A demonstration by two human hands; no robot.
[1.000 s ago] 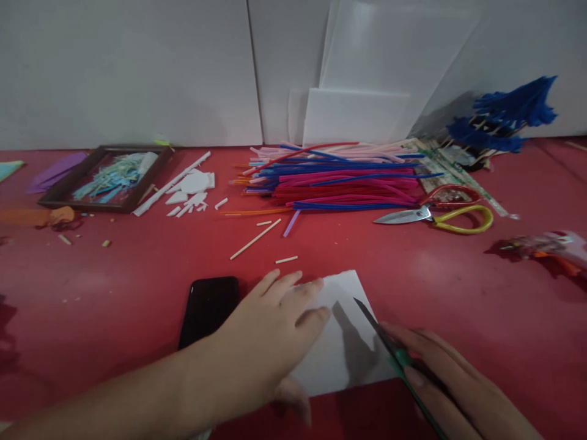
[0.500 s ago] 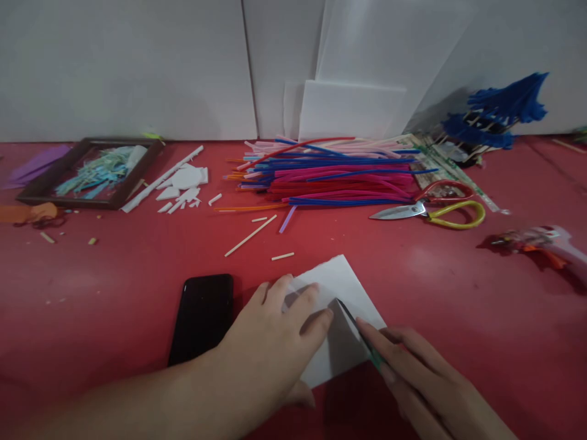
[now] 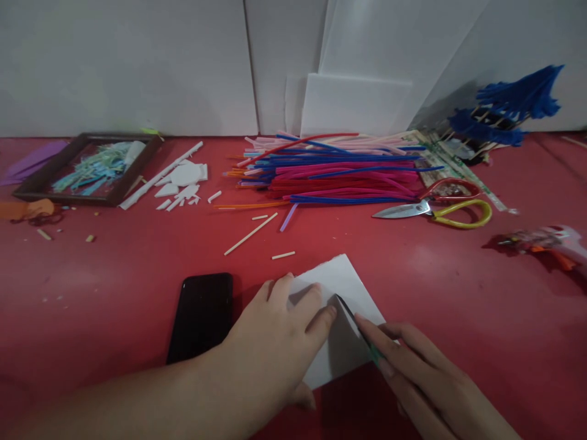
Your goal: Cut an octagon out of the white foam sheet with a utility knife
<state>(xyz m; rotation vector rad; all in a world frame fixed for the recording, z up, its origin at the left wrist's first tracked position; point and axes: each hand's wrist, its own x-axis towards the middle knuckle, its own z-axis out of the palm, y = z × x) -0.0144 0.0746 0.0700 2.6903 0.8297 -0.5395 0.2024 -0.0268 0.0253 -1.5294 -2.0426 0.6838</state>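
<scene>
A white sheet or board (image 3: 342, 275) lies on the red table at the lower middle. My left hand (image 3: 284, 330) rests on its left part with the fingers spread, holding nothing. In my right hand (image 3: 413, 360), at the sheet's right side, is a thin craft knife (image 3: 351, 315) with a dark blade and a green part by the fingers. The blade's tip touches or nearly touches the sheet, close to my left hand's fingers. Much of the handle is hidden by my right hand.
A black phone (image 3: 202, 318) lies left of my left hand. Behind are sticks (image 3: 251, 234), pipe cleaners (image 3: 343, 171), scissors (image 3: 435, 208), white scraps (image 3: 186, 177) and a brown frame (image 3: 82, 198). To the right are a glue gun (image 3: 541, 241) and a blue model (image 3: 518, 98).
The view has shifted slightly. Both hands stay in nearly the same place on the sheet, with the knife still in my right hand.
</scene>
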